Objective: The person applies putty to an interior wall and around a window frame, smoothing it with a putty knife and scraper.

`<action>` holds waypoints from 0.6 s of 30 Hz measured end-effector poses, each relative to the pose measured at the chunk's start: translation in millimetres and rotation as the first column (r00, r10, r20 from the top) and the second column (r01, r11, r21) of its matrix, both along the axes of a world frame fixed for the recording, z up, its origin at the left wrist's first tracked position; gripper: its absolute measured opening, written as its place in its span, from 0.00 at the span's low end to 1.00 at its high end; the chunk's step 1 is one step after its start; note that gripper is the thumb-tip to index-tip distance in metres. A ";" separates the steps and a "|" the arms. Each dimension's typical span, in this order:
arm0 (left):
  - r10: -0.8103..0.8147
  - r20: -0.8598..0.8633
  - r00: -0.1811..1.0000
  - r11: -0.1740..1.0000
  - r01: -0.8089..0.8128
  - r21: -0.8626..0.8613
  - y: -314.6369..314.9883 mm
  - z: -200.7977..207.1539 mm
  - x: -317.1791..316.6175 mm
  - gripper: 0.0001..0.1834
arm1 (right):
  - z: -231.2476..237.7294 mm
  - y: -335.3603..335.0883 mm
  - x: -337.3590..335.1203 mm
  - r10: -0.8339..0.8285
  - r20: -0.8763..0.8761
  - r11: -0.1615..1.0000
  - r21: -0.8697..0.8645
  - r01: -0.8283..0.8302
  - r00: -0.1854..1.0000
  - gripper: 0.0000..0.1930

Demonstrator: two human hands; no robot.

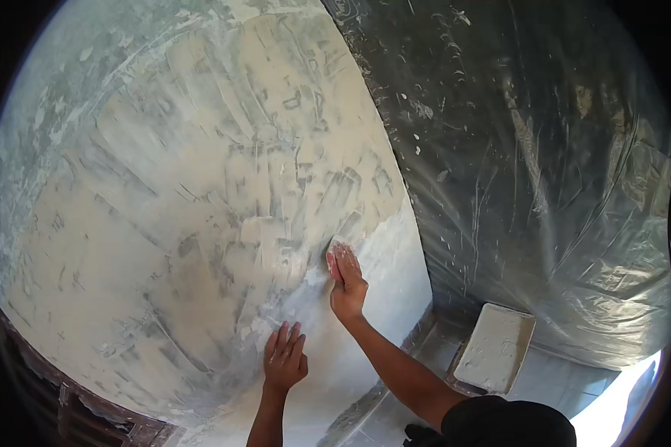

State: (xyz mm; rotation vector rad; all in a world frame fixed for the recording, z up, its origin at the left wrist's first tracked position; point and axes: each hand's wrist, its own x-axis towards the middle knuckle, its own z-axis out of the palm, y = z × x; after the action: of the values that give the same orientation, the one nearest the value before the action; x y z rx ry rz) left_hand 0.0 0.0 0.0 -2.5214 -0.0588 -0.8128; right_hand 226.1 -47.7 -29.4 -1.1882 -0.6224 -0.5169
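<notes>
Against the broad off-white plastered wall (201, 216), right of its middle, sits a flat red scraper with a pale edge (332, 262), smeared with whitish paste. The person's right hand (348, 287) grips it, fingers laid along its face and coated in the same white. Lower and to the left, the person's left hand (285, 361) is open with its fingers pointing up the wall; whether the palm touches cannot be told.

Around the scraper the surface is rough and streaked, cream with grey smudges and ridged strokes; below, it turns smoother and whiter. Beside the wall hangs a dark, glossy plastic sheet (499, 186), creased and flecked with white. At its foot, a shallow rectangular white tray (524, 350) holds lumpy white paste, near grey floor tiles (552, 376). A dark brown slatted frame (67, 395) borders the wall at lower left.
</notes>
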 end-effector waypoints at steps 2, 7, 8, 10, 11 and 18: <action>-0.025 -0.013 1.000 0.999 0.026 0.021 -5.3 -5.2 2.7 0.16 | 0.4 -11.0 -4.9 0.206 -0.020 0.969 0.143 -0.201 0.978 0.28; -0.104 -0.031 0.994 0.995 0.104 0.012 7.9 2.1 -1.8 0.15 | 52.8 -1.0 34.2 -0.109 -0.190 0.985 0.112 0.132 0.976 0.31; -0.107 -0.033 0.994 0.994 0.107 -0.007 6.5 1.8 -2.4 0.15 | 50.2 4.3 34.4 -0.179 -0.154 0.984 -0.021 0.178 0.972 0.32; -0.105 -0.024 0.994 0.994 0.105 -0.017 10.6 3.0 -3.5 0.15 | 31.3 3.6 -7.8 -0.101 -0.029 0.993 -0.069 0.099 0.994 0.30; -0.112 -0.021 0.993 0.993 0.112 -0.027 12.6 1.1 -5.2 0.15 | 28.1 -4.0 -24.8 -0.038 0.004 0.994 -0.100 0.039 0.999 0.29; -0.161 -0.033 0.986 0.983 0.157 -0.092 10.0 2.7 -4.9 0.15 | 21.7 0.6 20.1 -0.203 -0.205 0.979 -0.013 0.204 0.958 0.32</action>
State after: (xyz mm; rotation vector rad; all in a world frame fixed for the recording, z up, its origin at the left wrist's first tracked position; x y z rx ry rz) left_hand -4.9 10.0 2.7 -2.6523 0.1244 -0.8379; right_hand 246.2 -47.1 -7.7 -1.2869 -0.3219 -0.5603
